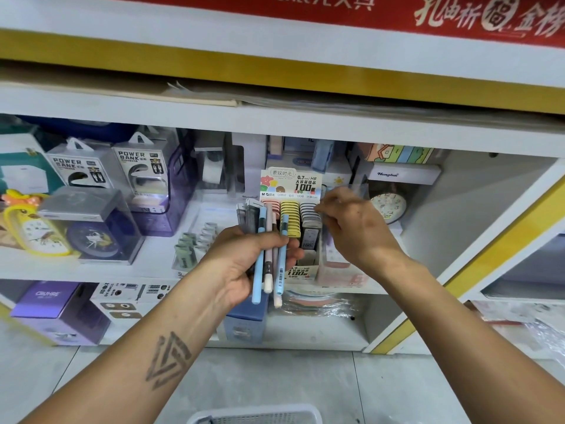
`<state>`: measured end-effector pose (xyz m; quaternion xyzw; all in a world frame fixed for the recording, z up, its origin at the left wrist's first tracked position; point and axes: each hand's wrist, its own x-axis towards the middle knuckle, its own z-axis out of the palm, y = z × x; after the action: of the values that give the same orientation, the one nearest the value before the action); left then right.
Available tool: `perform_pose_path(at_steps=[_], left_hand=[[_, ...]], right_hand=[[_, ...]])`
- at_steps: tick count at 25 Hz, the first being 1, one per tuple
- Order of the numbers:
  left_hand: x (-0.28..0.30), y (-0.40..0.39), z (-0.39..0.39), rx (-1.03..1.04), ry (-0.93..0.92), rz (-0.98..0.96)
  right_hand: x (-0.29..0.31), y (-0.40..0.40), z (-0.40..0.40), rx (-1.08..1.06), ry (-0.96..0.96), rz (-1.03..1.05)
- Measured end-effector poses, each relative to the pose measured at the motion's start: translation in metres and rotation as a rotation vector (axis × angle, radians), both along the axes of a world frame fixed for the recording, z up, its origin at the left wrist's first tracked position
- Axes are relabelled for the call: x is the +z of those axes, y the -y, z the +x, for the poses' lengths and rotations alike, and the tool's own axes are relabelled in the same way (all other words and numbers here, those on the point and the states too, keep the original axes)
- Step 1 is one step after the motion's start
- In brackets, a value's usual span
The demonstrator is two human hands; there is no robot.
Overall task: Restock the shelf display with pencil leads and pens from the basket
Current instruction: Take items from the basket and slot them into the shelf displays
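Note:
My left hand (244,261) grips a bundle of pens (269,255), blue and pink, together with several grey pencil lead cases (252,215) that stick up above the fingers. It hovers in front of the pencil lead display box (290,182) on the middle shelf. The box holds a pink, a yellow (289,209) and a grey row of cases. Reaching in from the right, my right hand (351,228) pinches with curled fingertips at a grey lead case (308,209) at the back of the grey row. The white basket (260,416) shows only its rim at the bottom edge.
Power bank boxes (82,166) and clocks in clear cases (91,228) fill the shelf's left side. A small clock (389,206) stands right of the display box. Green clips (189,246) lie to its left. Boxes sit on the lower shelf (61,307). Grey floor tiles lie below.

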<state>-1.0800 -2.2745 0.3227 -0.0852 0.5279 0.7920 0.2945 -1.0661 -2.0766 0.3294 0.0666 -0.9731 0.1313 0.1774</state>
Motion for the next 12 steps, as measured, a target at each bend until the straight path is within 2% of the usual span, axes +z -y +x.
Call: perform_pose_path(at_steps=[3, 5, 7, 8, 12], left_hand=[[-0.001, -0.002, 0.001, -0.018, -0.010, 0.008], [-0.001, -0.005, 0.003, -0.041, -0.031, 0.013], [-0.001, -0.009, 0.006, -0.068, -0.056, 0.018], [-0.001, -0.012, 0.007, -0.082, -0.066, 0.019], [-0.001, -0.021, 0.011, -0.117, -0.083, 0.047]], right_hand=[[0.002, -0.001, 0.001, -0.081, 0.037, -0.080], [0.006, 0.002, 0.003, -0.124, 0.130, -0.341], [0.009, 0.007, 0.007, -0.112, 0.284, -0.750], [0.009, 0.009, 0.010, -0.099, 0.335, -0.886], [0.011, 0.005, 0.015, -0.106, 0.399, -1.101]])
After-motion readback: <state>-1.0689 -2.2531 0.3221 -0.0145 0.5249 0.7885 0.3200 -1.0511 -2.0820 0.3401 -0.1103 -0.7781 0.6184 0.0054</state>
